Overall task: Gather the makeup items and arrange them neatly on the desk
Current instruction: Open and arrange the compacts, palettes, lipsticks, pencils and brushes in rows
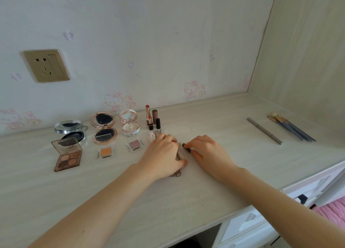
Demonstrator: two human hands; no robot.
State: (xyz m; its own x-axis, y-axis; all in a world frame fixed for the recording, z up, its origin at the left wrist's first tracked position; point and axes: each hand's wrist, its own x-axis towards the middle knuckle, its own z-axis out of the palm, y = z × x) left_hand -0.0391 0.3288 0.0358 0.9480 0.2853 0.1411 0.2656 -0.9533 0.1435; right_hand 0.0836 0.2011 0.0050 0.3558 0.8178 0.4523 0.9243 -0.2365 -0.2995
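Note:
My left hand [164, 154] lies over several slim makeup tubes [179, 155] on the desk [214, 182], fingers curled down on them; one tube end pokes out at the wrist. My right hand [207, 152] pinches a small dark tube [187, 148] flat on the desk beside the left hand. To the left stand open compacts: a silver one [71, 131], a rose-gold one [104, 127], a white one [129, 123]. An eyeshadow palette [68, 154], an orange pan [105, 152] and a pink pan [134, 144] lie in front. Lipsticks [152, 117] stand upright behind my left hand.
A grey pencil [264, 130] and a bundle of brushes [291, 127] lie at the far right of the desk. A wall socket [46, 65] is at the upper left. The desk's front edge runs diagonally at lower right, above white drawers [261, 223].

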